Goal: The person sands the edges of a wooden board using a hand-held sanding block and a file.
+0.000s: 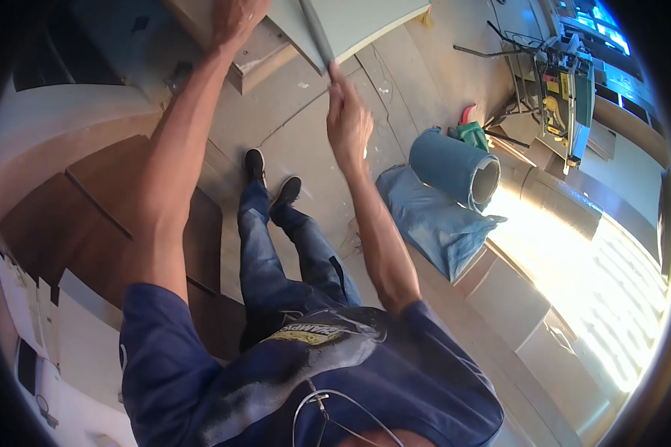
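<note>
A pale, light-green flat panel (369, 22) lies at the top of the view on a wooden support (257, 67). My right hand (348, 123) is closed on the near end of a long, thin grey strip (317, 33), which crosses the panel near its left part and runs out at the upper edge. At the top left, my left hand (238, 18) is beside the panel's left side. Its fingers lie beyond the upper edge of the picture, so what they touch is hidden.
A blue roll (451, 167) and a blue plastic bag (436, 216) lie on the floor to the right. Beyond them stands a folding stand with tools (566, 104). Brown boards (104, 197) are at the left; bright sunlight falls at the right.
</note>
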`<state>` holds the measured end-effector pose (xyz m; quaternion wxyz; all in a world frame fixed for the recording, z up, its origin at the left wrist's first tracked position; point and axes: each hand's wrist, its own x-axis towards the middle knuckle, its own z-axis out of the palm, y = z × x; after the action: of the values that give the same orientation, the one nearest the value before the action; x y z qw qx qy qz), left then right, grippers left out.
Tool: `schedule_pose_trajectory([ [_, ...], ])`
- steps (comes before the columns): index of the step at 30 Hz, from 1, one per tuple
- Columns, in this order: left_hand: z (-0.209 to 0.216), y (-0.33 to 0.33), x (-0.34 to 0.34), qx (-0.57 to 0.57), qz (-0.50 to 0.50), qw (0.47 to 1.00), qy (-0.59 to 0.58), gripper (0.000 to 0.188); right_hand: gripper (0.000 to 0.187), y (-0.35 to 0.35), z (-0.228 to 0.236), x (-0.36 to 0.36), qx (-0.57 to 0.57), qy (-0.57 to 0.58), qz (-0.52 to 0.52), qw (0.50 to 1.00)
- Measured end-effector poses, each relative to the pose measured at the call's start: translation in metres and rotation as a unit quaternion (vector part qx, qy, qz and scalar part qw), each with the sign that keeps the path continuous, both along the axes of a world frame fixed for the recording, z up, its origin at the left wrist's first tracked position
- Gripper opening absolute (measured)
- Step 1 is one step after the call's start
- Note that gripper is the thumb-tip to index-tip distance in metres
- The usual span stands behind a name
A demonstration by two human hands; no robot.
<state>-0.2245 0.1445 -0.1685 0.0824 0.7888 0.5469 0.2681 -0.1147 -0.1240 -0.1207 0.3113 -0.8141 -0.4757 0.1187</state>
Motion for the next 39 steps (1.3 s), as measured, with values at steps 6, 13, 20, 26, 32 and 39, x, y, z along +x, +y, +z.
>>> schedule_pose_trajectory([
  [6, -0.010, -0.001, 0.017, 0.004, -0.011, 1.000, -0.012, 0.051, 0.035, -0.035, -0.024, 0.005, 0.033, -0.009, 0.001, 0.999],
  [13, -0.014, 0.002, 0.015, -0.010, 0.012, 0.998, -0.054, 0.052, 0.039, 0.003, -0.005, 0.016, 0.011, -0.050, 0.033, 0.998],
  [20, 0.004, -0.007, 0.017, -0.037, 0.005, 0.999, -0.021, 0.054, 0.037, 0.001, -0.001, 0.021, -0.007, -0.046, 0.035, 0.998],
  [26, 0.002, -0.007, 0.008, -0.035, 0.008, 0.998, -0.049, 0.053, 0.037, -0.026, -0.009, 0.006, 0.004, -0.002, 0.021, 1.000],
  [32, 0.004, -0.007, 0.001, -0.033, -0.001, 0.999, -0.035, 0.053, 0.035, -0.008, -0.007, 0.005, -0.001, -0.032, 0.031, 0.999],
  [39, 0.005, -0.012, 0.019, -0.060, -0.002, 0.997, -0.047, 0.054, 0.038, 0.006, -0.012, 0.023, 0.044, -0.071, 0.051, 0.995],
])
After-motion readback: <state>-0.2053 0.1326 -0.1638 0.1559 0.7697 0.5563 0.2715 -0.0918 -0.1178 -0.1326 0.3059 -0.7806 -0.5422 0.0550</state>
